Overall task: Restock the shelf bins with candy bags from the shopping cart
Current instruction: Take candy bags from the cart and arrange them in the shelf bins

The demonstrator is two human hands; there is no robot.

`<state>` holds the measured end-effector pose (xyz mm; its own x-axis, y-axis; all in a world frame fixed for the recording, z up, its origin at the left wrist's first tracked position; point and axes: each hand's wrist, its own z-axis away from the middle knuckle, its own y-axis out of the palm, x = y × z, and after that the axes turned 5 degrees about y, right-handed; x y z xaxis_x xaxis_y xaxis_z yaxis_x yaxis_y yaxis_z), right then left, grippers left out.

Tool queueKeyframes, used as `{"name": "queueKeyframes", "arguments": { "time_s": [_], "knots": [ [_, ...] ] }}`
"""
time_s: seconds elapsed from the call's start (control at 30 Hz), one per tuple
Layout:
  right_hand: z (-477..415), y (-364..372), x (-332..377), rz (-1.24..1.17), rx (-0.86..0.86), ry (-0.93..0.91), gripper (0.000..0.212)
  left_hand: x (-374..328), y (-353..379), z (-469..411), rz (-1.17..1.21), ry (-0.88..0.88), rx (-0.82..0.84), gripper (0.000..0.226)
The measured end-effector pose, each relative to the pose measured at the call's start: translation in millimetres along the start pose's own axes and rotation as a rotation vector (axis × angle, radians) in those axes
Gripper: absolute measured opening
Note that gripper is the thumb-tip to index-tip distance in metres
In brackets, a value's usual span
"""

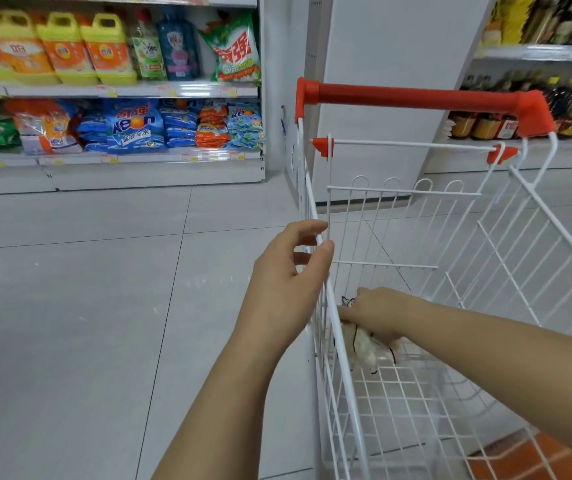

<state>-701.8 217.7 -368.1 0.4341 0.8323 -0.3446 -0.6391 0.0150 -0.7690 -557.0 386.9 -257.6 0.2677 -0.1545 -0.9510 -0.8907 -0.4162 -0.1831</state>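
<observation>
A white wire shopping cart (416, 192) with a red handle (416, 97) stands in front of me at the right. My right hand (374, 313) reaches down inside the cart and grips a pale candy bag (364, 348) near the cart's left wall. My left hand (291, 282) hovers at the cart's left rim with its fingers and thumb loosely curved around the top wire, holding nothing that I can see. The bag is partly hidden by my right hand and the wires.
Shelves of detergent bottles and bags (115, 81) run along the back left. A white pillar (381, 46) stands behind the cart, with bottle shelves (554, 98) at the right. Grey floor tiles (87, 306) spread to my left.
</observation>
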Motion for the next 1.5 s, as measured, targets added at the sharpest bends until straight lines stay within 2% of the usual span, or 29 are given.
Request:
{"name": "queueKeyframes", "arguments": {
  "time_s": [0.17,0.23,0.47,0.63,0.73,0.8,0.83,0.9,1.03,1.13,1.23,1.33,1.4,1.5],
  "knots": [
    [3,8,0,0.056,0.052,-0.017,0.091,1,2,-1,0.011,-0.007,-0.013,0.022],
    [0,11,-1,0.061,0.055,-0.021,0.088,1,3,-1,0.019,-0.01,-0.007,0.022],
    [24,8,-15,-0.105,-0.027,0.038,0.045,1,7,-7,0.005,0.0,-0.032,0.023],
    [87,-18,-22,-0.179,-0.232,0.109,0.035,-3,9,-9,-0.194,-0.002,-0.053,0.029],
    [149,-36,-22,-0.292,-0.431,0.174,0.033,-22,7,7,-0.364,0.143,-0.095,0.031],
    [199,-41,-20,-0.394,-0.604,0.21,0.037,-43,10,25,-0.335,0.254,-0.084,0.029],
    [225,-42,-18,-0.44,-0.698,0.221,0.041,-54,15,35,-0.269,0.272,-0.054,0.027],
    [272,-36,-12,-0.522,-0.85,0.244,0.044,-76,31,55,-0.062,0.185,0.078,0.023],
    [346,-21,8,-0.526,-1.026,0.267,0.046,-113,75,94,0.258,-0.078,0.526,0.055],
    [392,-7,29,-0.463,-1.124,0.291,0.044,-134,99,127,0.364,-0.138,0.763,0.071],
    [425,9,46,-0.459,-1.151,0.321,0.048,-145,110,152,0.414,-0.153,0.888,0.085],
    [445,23,59,-0.484,-1.16,0.352,0.058,-153,116,174,0.494,-0.145,0.97,0.074],
    [453,31,66,-0.541,-1.176,0.401,0.076,-160,121,188,0.563,-0.187,0.978,0.063],
    [461,42,70,-0.714,-1.207,0.449,0.107,-163,132,198,0.603,-0.181,0.986,0.07]
  ]
}}
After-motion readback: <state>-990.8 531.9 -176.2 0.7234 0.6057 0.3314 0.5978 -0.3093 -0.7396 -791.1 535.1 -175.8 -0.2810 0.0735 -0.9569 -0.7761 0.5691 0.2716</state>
